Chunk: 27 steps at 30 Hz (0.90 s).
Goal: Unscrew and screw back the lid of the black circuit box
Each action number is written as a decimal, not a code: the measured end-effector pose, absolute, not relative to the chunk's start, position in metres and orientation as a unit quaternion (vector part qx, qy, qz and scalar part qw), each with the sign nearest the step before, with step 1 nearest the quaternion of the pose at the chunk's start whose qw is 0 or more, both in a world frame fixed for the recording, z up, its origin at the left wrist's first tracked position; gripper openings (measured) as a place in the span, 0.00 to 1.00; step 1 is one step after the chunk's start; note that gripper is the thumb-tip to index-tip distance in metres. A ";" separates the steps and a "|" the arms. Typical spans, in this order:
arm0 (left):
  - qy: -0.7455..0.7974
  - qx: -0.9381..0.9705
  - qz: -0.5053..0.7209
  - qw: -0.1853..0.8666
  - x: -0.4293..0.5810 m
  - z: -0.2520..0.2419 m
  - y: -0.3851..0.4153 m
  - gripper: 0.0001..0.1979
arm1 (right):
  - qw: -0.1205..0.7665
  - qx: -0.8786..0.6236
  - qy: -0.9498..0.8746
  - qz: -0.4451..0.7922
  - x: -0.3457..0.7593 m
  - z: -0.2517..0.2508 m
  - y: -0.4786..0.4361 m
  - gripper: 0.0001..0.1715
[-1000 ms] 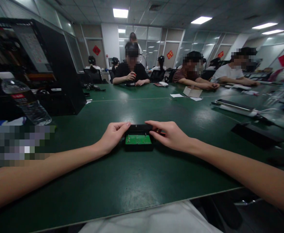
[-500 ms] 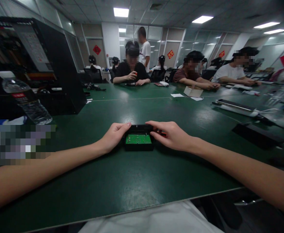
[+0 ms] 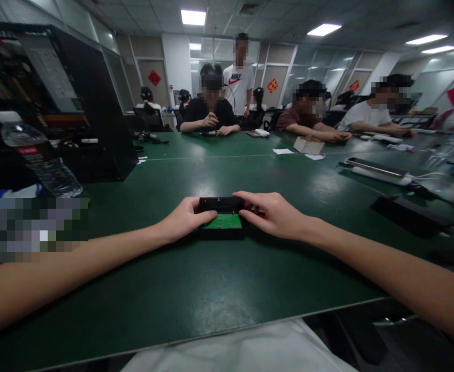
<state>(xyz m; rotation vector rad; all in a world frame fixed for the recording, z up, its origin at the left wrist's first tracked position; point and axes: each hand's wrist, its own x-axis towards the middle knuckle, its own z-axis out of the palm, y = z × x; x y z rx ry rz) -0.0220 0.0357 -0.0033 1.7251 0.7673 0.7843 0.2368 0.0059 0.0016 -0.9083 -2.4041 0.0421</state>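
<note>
A black plastic case (image 3: 222, 234) rests on the green table in front of me, with a green circuit board (image 3: 230, 221) showing inside. Behind the board stands a black panel (image 3: 221, 203), part of the case or its lid; how it is joined I cannot tell. My left hand (image 3: 184, 217) is closed on the case's left side, its thumb pressed over the board's left edge and its fingers hidden behind. At the other side, my right hand (image 3: 275, 214) pinches the panel's right end. A small orange-red item (image 3: 262, 212) shows partly beneath the right hand.
A water bottle (image 3: 43, 155) and a black open-sided cabinet (image 3: 91, 108) stand at left. Right of me lie a black box (image 3: 412, 217) and a power strip with a phone (image 3: 377, 172). Beyond are a cardboard box (image 3: 308, 145) and several people seated across the table.
My left thumb has moved down from the panel's top edge onto the circuit board's left side. My right hand has hardly moved. A standing person in the background has turned and moved right.
</note>
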 end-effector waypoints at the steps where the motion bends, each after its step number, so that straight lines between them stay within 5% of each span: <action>1: 0.321 0.722 0.327 0.519 -0.022 -0.003 0.036 0.16 | 0.284 -0.338 -0.897 0.013 0.236 0.001 0.006 0.25; 11: 0.324 0.730 0.307 0.517 -0.022 -0.002 0.035 0.17 | 0.289 -0.323 -0.901 0.022 0.239 -0.001 0.006 0.26; 16: 0.326 0.664 0.359 0.569 -0.022 -0.011 0.040 0.22 | 0.297 -0.360 -0.880 0.092 0.224 -0.010 0.003 0.59; 18: 0.316 0.621 0.401 0.595 -0.021 -0.013 0.042 0.22 | 0.306 -0.370 -0.868 0.124 0.213 -0.014 0.000 0.63; 27: 0.341 0.517 0.465 0.632 -0.020 -0.008 0.050 0.16 | 0.274 -0.321 -0.888 0.182 0.246 0.028 0.009 0.41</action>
